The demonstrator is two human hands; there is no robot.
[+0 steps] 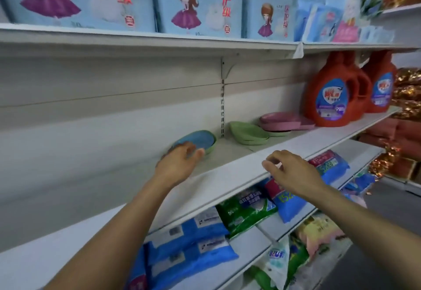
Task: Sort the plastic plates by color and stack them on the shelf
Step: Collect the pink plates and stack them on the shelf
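Partly, the left hand hides the near rim of the blue plate

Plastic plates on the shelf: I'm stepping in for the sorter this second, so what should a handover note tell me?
Left hand: at the near rim of the blue plate; whether it grips is unclear.
Right hand: loosely curled, holding nothing, over the shelf front edge.
Plates: the blue plate sits in a lone green plate on the left; a green pile is in the middle; a pink pile is beside the red detergent bottles.
Done: green and pink look grouped.
Left: separate the blue plate, probably move the lone green plate to the green pile, and tidy that pile.
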